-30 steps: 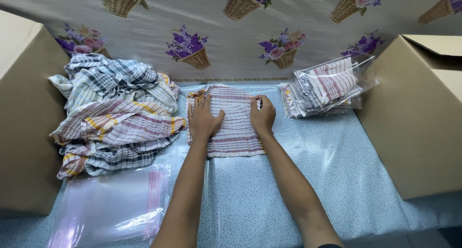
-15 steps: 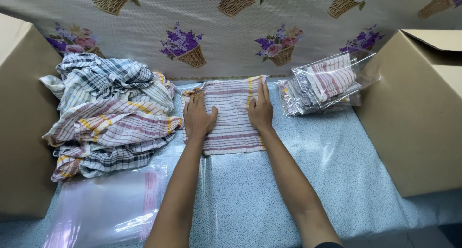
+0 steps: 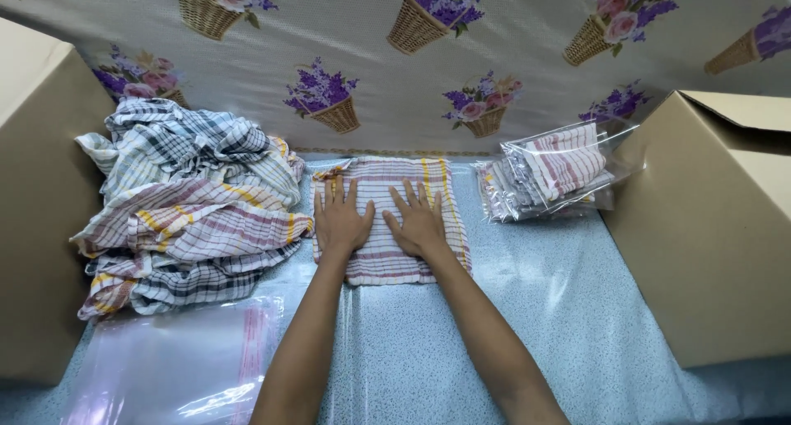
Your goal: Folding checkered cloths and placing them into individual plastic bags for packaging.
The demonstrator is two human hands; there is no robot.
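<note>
Nearest, a stack of clear flat plastic bags w/ red seal strips (image 3: 177,367) is lying at the front left, w/in easy reach. Mid-table, left hand (image 3: 340,220) & right hand (image 3: 418,223) are pressing flat, fingers spread, on the folded red-and-white striped cloth (image 3: 387,219), apparently smoothing it. Beyond, a loose pile of checked & striped cloths (image 3: 185,202) is waiting at left, bagged folded cloths (image 3: 556,173) at right by a brown cardboard box (image 3: 713,227).

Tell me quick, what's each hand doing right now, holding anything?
Left hand: open, flat, palm down on the folded striped cloth, gripping nothing.
Right hand: open, flat on the same cloth, gripping nothing.
</note>
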